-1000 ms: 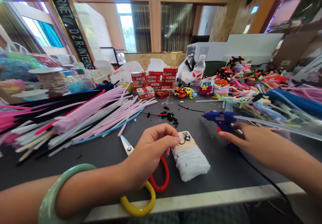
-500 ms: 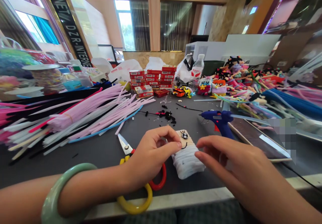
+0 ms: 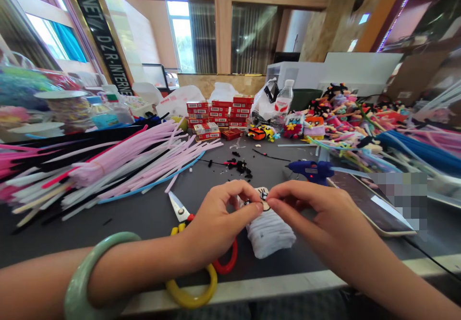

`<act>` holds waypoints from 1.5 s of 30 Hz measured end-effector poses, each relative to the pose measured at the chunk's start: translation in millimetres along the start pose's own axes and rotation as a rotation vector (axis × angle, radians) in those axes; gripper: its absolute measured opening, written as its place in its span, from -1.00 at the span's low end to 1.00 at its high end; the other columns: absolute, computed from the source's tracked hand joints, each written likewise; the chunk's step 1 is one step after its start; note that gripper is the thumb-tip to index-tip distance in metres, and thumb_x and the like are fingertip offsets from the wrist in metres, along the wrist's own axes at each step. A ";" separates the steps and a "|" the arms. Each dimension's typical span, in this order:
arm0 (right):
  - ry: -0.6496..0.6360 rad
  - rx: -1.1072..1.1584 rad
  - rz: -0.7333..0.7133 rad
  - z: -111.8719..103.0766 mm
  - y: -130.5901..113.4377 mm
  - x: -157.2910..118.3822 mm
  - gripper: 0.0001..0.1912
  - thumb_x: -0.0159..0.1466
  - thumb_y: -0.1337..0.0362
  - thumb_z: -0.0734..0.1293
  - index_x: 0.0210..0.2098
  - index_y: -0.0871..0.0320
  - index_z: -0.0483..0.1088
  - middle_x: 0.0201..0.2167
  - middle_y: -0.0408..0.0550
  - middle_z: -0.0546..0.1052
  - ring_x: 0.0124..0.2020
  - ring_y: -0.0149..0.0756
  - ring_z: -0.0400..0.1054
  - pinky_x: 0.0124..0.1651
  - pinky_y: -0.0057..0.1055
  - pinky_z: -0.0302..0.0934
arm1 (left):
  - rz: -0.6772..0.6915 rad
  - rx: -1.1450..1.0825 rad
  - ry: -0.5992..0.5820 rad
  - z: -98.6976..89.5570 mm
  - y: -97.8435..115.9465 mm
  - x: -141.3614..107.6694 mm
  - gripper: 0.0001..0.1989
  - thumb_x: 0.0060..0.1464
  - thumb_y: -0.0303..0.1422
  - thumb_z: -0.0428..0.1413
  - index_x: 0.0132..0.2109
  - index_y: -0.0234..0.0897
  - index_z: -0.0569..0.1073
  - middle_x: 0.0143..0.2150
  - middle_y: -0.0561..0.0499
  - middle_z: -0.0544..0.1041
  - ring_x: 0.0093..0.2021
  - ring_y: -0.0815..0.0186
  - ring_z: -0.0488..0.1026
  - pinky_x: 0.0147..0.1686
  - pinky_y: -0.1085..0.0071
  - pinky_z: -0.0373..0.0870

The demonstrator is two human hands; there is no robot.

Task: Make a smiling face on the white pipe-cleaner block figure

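Note:
A small block-shaped figure (image 3: 271,236), wrapped in white fuzzy pipe cleaner with a beige top part, lies on the dark table between my hands. On its face are a black-and-white eye and thin black lashes. My left hand (image 3: 225,214), with a green bangle on its wrist, is pinched at the face's left side; a thin curved black strip (image 3: 267,209) shows at its fingertips. From the right, my right hand (image 3: 317,209) pinches thumb and forefinger together over the face, close to the left fingertips. What lies between the right fingertips is hidden.
Scissors (image 3: 190,291) with yellow and red handles lie partly under my left forearm. A blue glue gun (image 3: 311,170) and a phone-like device (image 3: 370,205) are at right. Pipe cleaners (image 3: 118,159) spread left; red boxes (image 3: 219,116), a bottle (image 3: 284,98) and small dolls (image 3: 345,104) stand behind.
My right hand has moved left and inward, its fingers closing from apart to a pinch over the figure's face. The left hand stays pinched in nearly the same place.

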State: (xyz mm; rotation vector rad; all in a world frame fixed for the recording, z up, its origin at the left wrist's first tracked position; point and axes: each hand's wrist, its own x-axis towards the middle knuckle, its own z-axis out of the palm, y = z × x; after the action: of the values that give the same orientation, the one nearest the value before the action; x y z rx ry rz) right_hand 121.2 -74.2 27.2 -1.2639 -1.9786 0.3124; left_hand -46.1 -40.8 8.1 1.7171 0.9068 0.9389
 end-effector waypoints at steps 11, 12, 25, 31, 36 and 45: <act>-0.152 0.318 0.157 2.1 4.2 17.1 -0.82 0.16 0.18 0.28 -0.46 0.13 0.44 -0.56 -0.16 0.49 -0.53 -0.39 0.33 -0.50 -0.49 0.19 | 0.031 -0.097 0.075 -2.3 3.2 1.9 -0.91 0.00 -0.36 0.10 -0.43 -0.26 0.41 -0.46 0.12 0.38 -0.41 0.38 0.26 -0.35 0.45 0.18; -0.152 0.342 0.161 2.5 4.9 17.6 -0.81 0.16 0.17 0.28 -0.47 0.14 0.43 -0.57 -0.16 0.47 -0.54 -0.40 0.31 -0.51 -0.49 0.18 | 0.038 -0.106 0.078 -2.2 3.2 1.9 -0.91 0.00 -0.36 0.10 -0.43 -0.26 0.41 -0.46 0.12 0.38 -0.40 0.37 0.27 -0.34 0.45 0.19; -0.161 0.473 0.210 -0.4 10.0 19.1 -0.81 0.09 0.16 0.34 -0.55 0.15 0.42 -0.64 -0.20 0.41 -0.57 -0.43 0.26 -0.53 -0.50 0.16 | 0.130 -0.036 0.029 -4.6 -6.7 2.5 -0.93 0.06 -0.35 0.08 -0.32 -0.23 0.42 -0.30 0.05 0.44 -0.23 0.29 0.35 -0.18 0.35 0.22; -0.110 0.100 0.105 -8.3 18.0 18.9 -0.84 0.13 0.23 0.30 -0.52 0.09 0.49 -0.56 -0.17 0.53 -0.50 -0.35 0.37 -0.45 -0.45 0.20 | -0.038 0.243 -0.070 -9.1 -9.7 3.7 -0.08 -0.25 -0.27 0.30 0.26 -0.23 0.09 0.21 -0.22 0.24 0.22 -0.02 0.15 0.18 0.03 0.07; -0.143 -0.043 0.043 -9.4 21.7 18.9 -0.83 0.15 0.24 0.29 -0.49 0.06 0.52 -0.53 -0.17 0.57 -0.50 -0.33 0.41 -0.46 -0.44 0.20 | -0.053 0.416 -0.210 -7.0 -11.3 -0.3 0.18 -0.36 -0.13 0.37 0.34 -0.31 -0.07 0.35 -0.37 0.02 0.32 -0.14 -0.03 0.25 -0.12 -0.08; -0.183 -0.168 0.024 -2.7 20.2 16.8 -0.85 0.15 0.35 0.32 -0.50 0.11 0.52 -0.54 -0.17 0.56 -0.51 -0.37 0.38 -0.45 -0.47 0.13 | 0.024 0.417 -0.194 -3.4 -10.7 -0.1 -0.17 -0.31 -0.26 0.34 0.14 -0.23 0.18 -0.01 -0.14 0.42 -0.04 0.02 0.38 -0.03 0.13 0.30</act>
State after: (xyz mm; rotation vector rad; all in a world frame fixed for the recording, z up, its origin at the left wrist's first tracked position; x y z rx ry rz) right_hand 132.9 -50.6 25.4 -1.4085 -2.1832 0.2871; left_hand -50.9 -36.6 -1.2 2.1335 1.0020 0.6101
